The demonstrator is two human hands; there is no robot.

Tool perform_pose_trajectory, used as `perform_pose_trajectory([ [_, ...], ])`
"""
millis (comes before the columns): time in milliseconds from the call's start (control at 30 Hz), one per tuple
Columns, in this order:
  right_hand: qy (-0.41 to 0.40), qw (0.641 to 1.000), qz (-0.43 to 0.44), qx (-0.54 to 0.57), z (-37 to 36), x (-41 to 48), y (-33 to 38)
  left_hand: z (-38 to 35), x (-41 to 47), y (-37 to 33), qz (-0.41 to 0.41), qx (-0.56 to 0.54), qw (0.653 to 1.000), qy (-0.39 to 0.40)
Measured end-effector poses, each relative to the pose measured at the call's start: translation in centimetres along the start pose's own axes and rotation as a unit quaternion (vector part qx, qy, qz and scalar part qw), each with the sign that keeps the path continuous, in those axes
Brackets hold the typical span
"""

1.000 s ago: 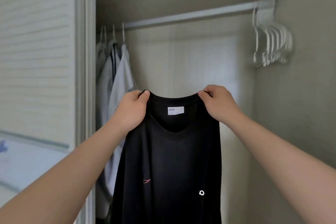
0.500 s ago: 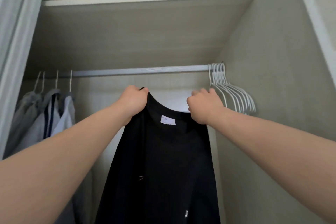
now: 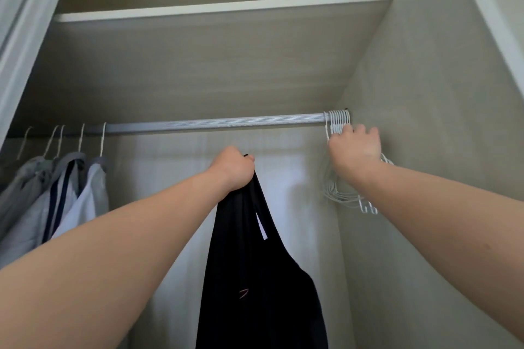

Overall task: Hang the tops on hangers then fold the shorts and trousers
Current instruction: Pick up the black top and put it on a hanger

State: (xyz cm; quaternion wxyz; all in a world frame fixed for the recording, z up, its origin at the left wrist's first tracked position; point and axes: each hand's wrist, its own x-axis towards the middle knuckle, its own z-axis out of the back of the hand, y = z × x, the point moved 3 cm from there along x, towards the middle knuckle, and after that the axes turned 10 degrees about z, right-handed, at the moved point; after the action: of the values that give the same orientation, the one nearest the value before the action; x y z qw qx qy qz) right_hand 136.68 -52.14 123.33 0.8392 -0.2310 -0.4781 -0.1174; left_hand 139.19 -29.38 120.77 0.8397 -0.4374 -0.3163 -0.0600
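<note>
Fabric hung from our left hand (image 3: 234, 168), whose fingers were curled tight round one shoulder of the black top (image 3: 255, 278). The garment dropped in a long fold below the middle of the rail (image 3: 212, 123). We judged that one fist carried it so that the other arm was free.

Our right hand (image 3: 354, 150) was up at the right end of the rail, against the bunch of empty white hangers (image 3: 337, 122) packed beside the wardrobe wall. Its fingers lay among the hanger necks, but we could not tell whether they had closed on one or merely touched them. We judged the reach was for a single hanger, which the top needed before joining the shirts (image 3: 71, 193) hung at the rail's left end. The hangers sat tightly nested, so lifting one might drag its neighbours.
</note>
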Motion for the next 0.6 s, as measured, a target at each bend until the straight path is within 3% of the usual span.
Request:
perform_pose_trajectory([
  [400, -0.033, 0.997, 0.019, 0.065, 0.6, 1.5, -0.8, 1.8, -0.6, 1.8, 0.006, 0.014, 1.0, -0.013],
  [600, -0.069, 0.98, -0.004, 0.184, 1.9, 1.7, -1.0, 3.2, -1.6, 2.6, 0.007, 0.018, 1.0, -0.006],
])
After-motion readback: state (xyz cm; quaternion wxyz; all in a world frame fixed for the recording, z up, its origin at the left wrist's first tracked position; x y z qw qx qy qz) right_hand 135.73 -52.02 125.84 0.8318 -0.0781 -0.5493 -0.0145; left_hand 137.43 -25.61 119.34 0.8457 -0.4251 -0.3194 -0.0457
